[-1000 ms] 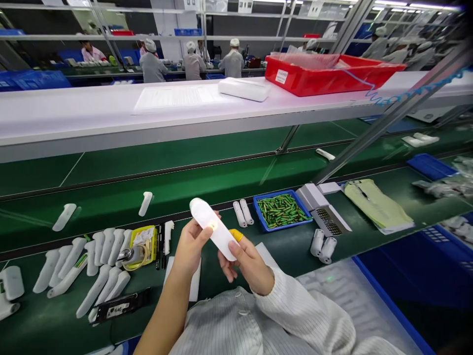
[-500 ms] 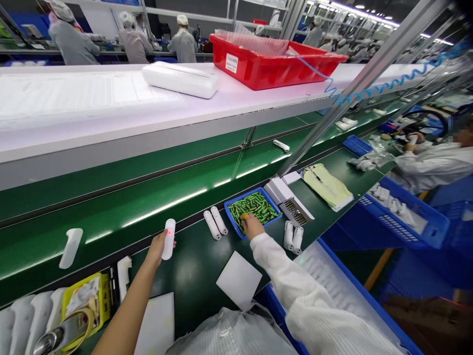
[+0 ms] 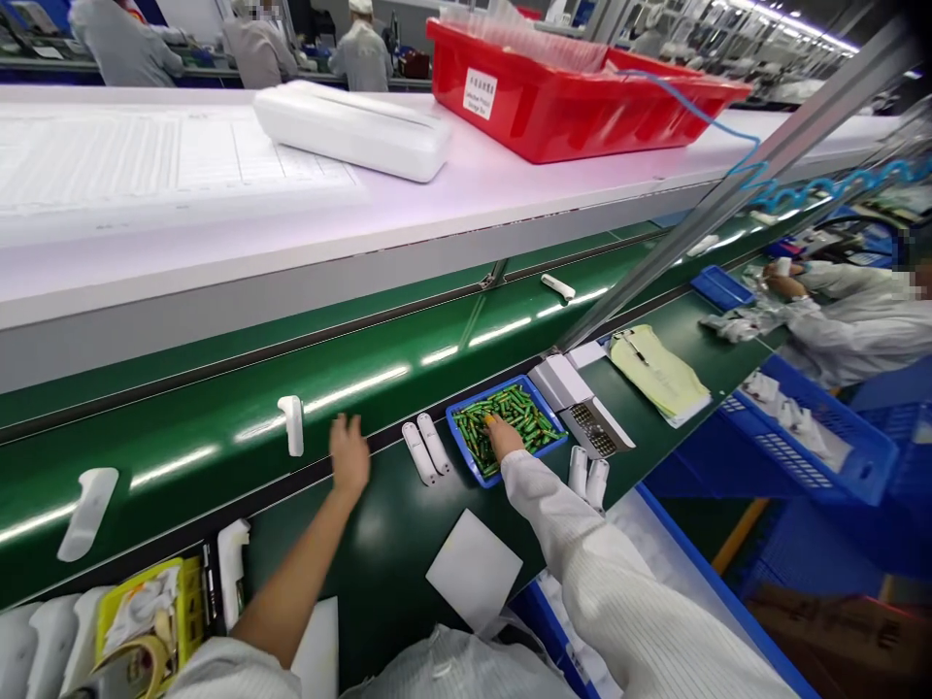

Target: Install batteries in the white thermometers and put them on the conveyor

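Note:
My left hand (image 3: 350, 454) is raised at the near edge of the green conveyor belt (image 3: 240, 432), open, with its fingers apart and nothing in it. Just left of it, a white handheld device (image 3: 292, 425) lies on the belt. My right hand (image 3: 504, 439) reaches into a blue tray (image 3: 475, 470) full of green batteries (image 3: 525, 413). An orange cover shows on one of its fingers. Those fingers are bent down together among the batteries, and their tips are hidden. Two white device bodies (image 3: 425, 449) lie side by side left of the tray.
Right of the tray are two more white bodies (image 3: 586, 476), a box of small dark parts (image 3: 593, 429) and a yellow sheet (image 3: 659, 374) with a pen. A white pad (image 3: 475, 570) lies in front of me. A metal post (image 3: 699, 228) rises behind. A co-worker (image 3: 859, 311) sits at right.
My left hand has let go of the white device, which now lies on the belt, and has opened. Another white device on the belt appears further left. My right hand stays in the battery tray.

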{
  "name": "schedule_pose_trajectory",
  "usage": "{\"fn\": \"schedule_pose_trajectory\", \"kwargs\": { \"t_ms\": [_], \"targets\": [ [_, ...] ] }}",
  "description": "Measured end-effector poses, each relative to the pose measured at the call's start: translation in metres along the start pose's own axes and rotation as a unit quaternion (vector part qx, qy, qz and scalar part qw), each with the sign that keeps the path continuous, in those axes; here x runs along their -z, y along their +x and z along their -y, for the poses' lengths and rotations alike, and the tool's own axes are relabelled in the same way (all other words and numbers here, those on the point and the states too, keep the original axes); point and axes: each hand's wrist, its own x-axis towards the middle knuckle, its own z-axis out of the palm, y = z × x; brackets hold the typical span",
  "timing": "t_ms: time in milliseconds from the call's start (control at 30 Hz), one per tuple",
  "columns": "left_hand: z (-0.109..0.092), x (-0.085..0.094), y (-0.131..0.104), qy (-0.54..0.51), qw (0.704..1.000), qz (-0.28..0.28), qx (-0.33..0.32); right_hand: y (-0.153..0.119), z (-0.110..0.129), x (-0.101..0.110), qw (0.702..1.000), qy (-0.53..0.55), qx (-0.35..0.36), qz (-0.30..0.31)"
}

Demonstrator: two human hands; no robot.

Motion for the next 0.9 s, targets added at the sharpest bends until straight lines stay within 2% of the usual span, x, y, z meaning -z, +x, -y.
{"fn": "schedule_pose_trajectory", "kwargs": {
  "t_ms": [100,167,200,267,333,433,533,633,767,833,900],
  "targets": [
    [-0.05,-0.025,-0.052,-0.081,0.987,0.094,-0.105,0.0,-0.003,0.002,0.998,0.04,-0.031,-0.022],
    [-0.065,-0.035,-0.084,-0.129,0.975,0.134,-0.124,-0.001,-0.004,0.004,0.995,0.083,-0.051,-0.036],
    [-0.066,-0.038,-0.097,-0.149,0.972,0.14,-0.114,-0.001,-0.005,0.006,0.991,0.111,-0.059,-0.043],
    [-0.055,-0.037,-0.115,-0.181,0.973,0.128,-0.062,-0.003,-0.006,0.011,0.979,0.178,-0.075,-0.056],
    [-0.035,-0.028,-0.122,-0.212,0.972,0.097,0.002,-0.005,-0.007,0.018,0.96,0.258,-0.089,-0.064],
    [-0.004,-0.001,-0.122,-0.278,0.956,0.054,0.075,-0.013,-0.003,0.028,0.915,0.387,-0.095,-0.055],
    [0.009,0.036,-0.118,-0.372,0.92,0.009,0.124,-0.031,0.01,0.037,0.862,0.502,-0.072,-0.029],
    [0.0,0.077,-0.116,-0.482,0.859,-0.048,0.166,-0.06,0.032,0.045,0.809,0.586,-0.032,0.009],
    [-0.03,0.134,-0.118,-0.608,0.767,-0.088,0.185,-0.112,0.068,0.057,0.751,0.653,0.044,0.084],
    [-0.047,0.163,-0.12,-0.693,0.693,-0.086,0.179,-0.143,0.087,0.064,0.729,0.668,0.084,0.121],
    [-0.064,0.189,-0.123,-0.789,0.581,-0.079,0.183,-0.176,0.106,0.07,0.714,0.674,0.122,0.146]
  ]
}}
